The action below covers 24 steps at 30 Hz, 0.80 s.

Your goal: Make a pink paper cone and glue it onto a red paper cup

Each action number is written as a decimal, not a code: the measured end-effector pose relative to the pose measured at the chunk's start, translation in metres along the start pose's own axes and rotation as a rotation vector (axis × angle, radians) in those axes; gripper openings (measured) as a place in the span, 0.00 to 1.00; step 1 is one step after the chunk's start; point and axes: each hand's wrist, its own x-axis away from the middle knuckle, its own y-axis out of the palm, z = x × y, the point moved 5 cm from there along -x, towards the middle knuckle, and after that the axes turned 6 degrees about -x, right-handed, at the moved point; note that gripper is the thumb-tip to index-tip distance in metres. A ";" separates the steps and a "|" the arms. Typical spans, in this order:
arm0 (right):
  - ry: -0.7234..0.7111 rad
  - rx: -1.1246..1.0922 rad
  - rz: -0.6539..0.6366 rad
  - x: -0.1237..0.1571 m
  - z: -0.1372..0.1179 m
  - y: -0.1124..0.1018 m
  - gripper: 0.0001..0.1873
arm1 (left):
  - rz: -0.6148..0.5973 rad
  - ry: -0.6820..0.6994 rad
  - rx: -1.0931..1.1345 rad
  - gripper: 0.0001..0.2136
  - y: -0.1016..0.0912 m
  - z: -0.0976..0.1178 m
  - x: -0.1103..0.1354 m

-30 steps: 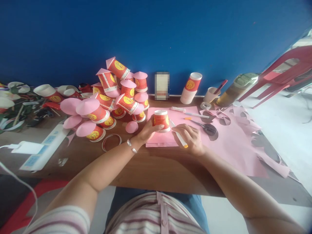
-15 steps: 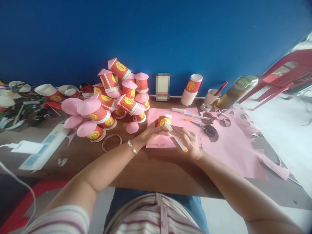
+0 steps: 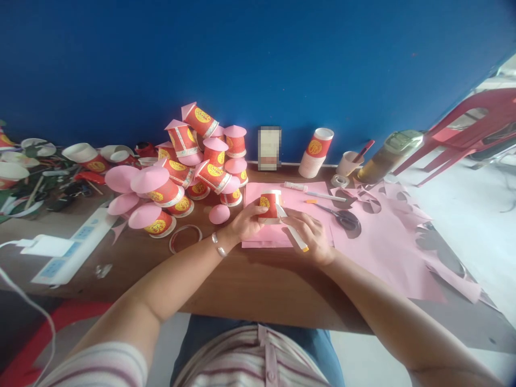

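My left hand (image 3: 249,221) is closed around a red paper cup (image 3: 269,213) with a yellow round emblem and a white rim, held over pink paper (image 3: 258,240). A pale vertical seam shows on the cup's right side. Between the fingers of my right hand (image 3: 308,232) is a slim white knife-like tool (image 3: 297,236) with an orange end. Its tapered tip touches or nearly touches the cup at the seam. Just right of my right hand lie black-handled scissors (image 3: 347,221). A small pink paper cone (image 3: 219,214) rests left of the cup.
Red cups with pink cone roofs (image 3: 150,180) are piled at left, beside a power strip (image 3: 76,244). Stacked cups (image 3: 315,153), a tape roll (image 3: 340,180), a cup with a red pen (image 3: 350,163) and a bottle (image 3: 389,156) stand at back right. Cut pink sheets (image 3: 387,252) cover the right.
The cup has turned in my left hand: its yellow emblem has moved to the left and the pale seam has come into view beside the tool's tip.
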 end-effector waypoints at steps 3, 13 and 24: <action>-0.001 -0.008 -0.004 0.000 -0.001 0.001 0.21 | -0.039 -0.030 -0.030 0.13 0.004 -0.001 0.004; -0.038 -0.010 -0.004 -0.004 -0.003 -0.002 0.18 | -0.034 -0.001 -0.117 0.17 0.002 -0.001 0.003; -0.077 0.016 -0.007 -0.004 -0.004 -0.004 0.14 | 0.052 0.025 -0.397 0.32 0.000 -0.003 0.006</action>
